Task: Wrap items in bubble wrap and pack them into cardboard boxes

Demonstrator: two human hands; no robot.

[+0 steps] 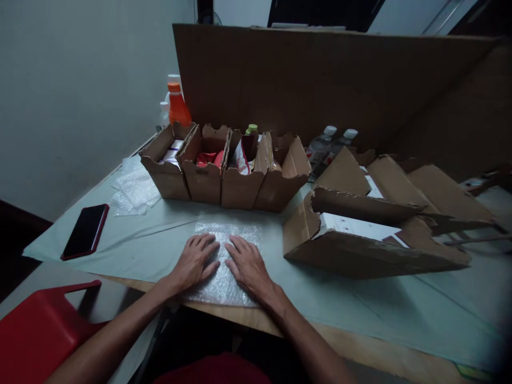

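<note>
A clear sheet of bubble wrap (230, 282) lies flat at the table's front edge, directly before me. On its left half rests my left hand (196, 260), palm down with the fingers stretched out. My right hand (248, 264) lies palm down on the right half, its fingers also spread. A narrow strip of the wrap shows between the two hands, and neither hand holds anything. Whether the wrap is a single layer or a pouch, I cannot tell.
Several cardboard bins (204, 184) with packets and boxes stand behind the wrap. On the right, another cardboard bin (360, 258) holds a white box (356, 226). More bubble wrap (136, 186) and a phone (85, 231) lie left. Bottles stand behind; a red stool (44, 330) is lower left.
</note>
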